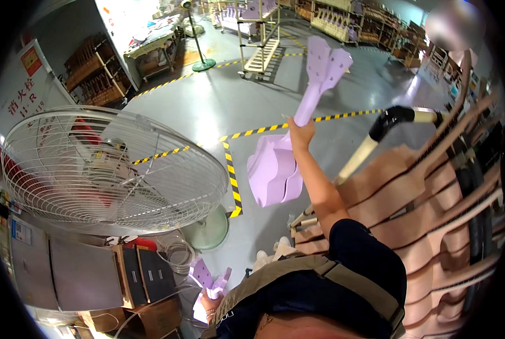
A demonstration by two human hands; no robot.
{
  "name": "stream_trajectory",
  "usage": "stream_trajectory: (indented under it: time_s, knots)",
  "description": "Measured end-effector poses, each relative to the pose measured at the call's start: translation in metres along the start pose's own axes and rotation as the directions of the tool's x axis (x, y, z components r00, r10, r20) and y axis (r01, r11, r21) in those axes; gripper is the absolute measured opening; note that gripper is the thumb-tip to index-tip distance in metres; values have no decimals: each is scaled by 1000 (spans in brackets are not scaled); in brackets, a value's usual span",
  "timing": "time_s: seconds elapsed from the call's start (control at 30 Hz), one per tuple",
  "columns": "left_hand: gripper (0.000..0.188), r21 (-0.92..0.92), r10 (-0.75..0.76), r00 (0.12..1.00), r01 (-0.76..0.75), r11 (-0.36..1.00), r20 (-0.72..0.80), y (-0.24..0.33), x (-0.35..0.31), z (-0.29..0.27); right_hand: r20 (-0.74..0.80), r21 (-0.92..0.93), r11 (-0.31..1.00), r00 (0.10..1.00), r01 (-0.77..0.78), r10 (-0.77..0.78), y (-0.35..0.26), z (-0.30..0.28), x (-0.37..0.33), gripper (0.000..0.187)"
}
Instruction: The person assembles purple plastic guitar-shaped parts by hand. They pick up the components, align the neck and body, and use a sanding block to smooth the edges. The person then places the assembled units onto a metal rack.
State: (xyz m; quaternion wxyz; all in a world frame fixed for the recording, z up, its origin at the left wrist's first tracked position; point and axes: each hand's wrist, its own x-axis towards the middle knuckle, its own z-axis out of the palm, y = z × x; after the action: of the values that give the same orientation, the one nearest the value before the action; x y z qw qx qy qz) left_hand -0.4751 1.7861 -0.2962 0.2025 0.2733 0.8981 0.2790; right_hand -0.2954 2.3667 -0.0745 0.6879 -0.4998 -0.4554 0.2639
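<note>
My right hand (302, 134) is stretched out ahead, closed round the necks of two lilac ukuleles (272, 169). Their headstocks fan apart above the fist, with bare peg holes, and the bodies hang together below it. Down at my left side, my left hand (210, 301) is closed on the necks of more lilac ukuleles (201, 273). Two headstocks show above that hand; the bodies are mostly hidden by the hand and the lower edge of the view.
A large caged floor fan (117, 175) stands at left, beside dark-fronted boxes (85, 274). Close on my right is a rack of pinkish instrument bodies (388, 181). Yellow-black tape (231, 175) marks the grey floor. Farther off stand a wheeled rack (258, 56) and a green-based stand (203, 64).
</note>
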Motion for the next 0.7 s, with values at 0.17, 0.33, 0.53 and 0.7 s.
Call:
stream_trajectory:
  time_s: [0.17,0.33,0.53,0.7]
  knots:
    - [70,157,-19,998,10,988,58,-39,9,30,-16,17,1000,1000,24,-24,-4,11,38,39]
    - [65,105,62,996,-67,992,58,50,10,19,-43,-51,998,998,40,-42,8,8,52,36]
    - [47,101,-3,973,-21,995,229,59,30,33,-93,-107,988,988,111,-121,27,-11,68,35]
    - [50,25,161,953,-173,985,255,79,50,55,-118,-97,982,978,163,-174,58,-31,103,40]
